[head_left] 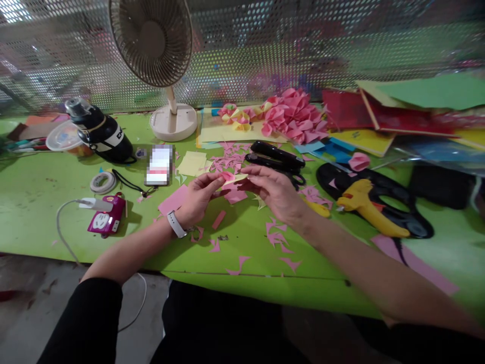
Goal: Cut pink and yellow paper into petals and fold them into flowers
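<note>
Over the middle of the green table, my left hand [202,194] pinches a small folded pink paper piece [228,175] between thumb and fingers. My right hand [276,193] has its fingertips closed on a pale yellow paper piece [240,178], which touches the pink one. Whether the two pieces are joined, I cannot tell. Pink paper scraps [278,235] lie scattered below and around both hands. A black stapler [278,155] rests just beyond my right hand. Beyond my left hand sits a stack of yellow paper squares [192,164].
A fan [173,124] stands at the back, beside a heap of pink paper flowers [294,116]. On the left are a black bottle [104,134], a phone [159,166], a tape roll [103,182] and a purple power adapter [107,216]. A yellow glue gun [369,205] lies right.
</note>
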{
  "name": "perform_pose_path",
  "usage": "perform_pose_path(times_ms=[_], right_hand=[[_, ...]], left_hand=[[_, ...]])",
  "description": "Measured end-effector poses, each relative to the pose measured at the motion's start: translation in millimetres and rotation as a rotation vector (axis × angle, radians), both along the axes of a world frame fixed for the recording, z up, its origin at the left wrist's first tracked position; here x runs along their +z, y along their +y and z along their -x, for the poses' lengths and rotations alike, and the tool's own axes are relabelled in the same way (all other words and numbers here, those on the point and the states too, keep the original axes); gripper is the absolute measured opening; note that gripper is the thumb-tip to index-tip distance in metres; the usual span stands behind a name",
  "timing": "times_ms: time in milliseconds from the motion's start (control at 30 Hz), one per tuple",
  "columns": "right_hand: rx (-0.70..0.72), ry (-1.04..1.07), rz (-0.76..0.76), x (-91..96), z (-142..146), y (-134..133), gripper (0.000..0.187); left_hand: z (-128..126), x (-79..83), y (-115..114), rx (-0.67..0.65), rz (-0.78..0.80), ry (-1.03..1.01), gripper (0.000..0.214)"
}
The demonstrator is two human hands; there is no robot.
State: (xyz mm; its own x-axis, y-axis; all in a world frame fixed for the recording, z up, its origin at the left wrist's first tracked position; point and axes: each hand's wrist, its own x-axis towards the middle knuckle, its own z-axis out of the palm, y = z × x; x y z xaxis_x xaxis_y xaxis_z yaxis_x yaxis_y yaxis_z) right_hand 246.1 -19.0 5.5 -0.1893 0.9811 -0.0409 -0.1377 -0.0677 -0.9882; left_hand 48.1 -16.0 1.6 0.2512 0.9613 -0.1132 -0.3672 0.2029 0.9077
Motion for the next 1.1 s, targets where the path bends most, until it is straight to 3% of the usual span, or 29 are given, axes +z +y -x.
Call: perform_pose_path(times_ms=[467, 1100], right_hand=[[-0.055, 0.072, 0.055, 2.9, 2.8, 1.5, 0.02], [-0.012, 0.175, 0.127, 3.6, 3.3, 0.6, 0.019]], left_hand=[[-1.0, 1.7, -1.9, -0.008, -0.012, -0.019, 0.02], [-1.9, -1.2, -1.7, 0.022, -0.011, -0.045, 0.021]])
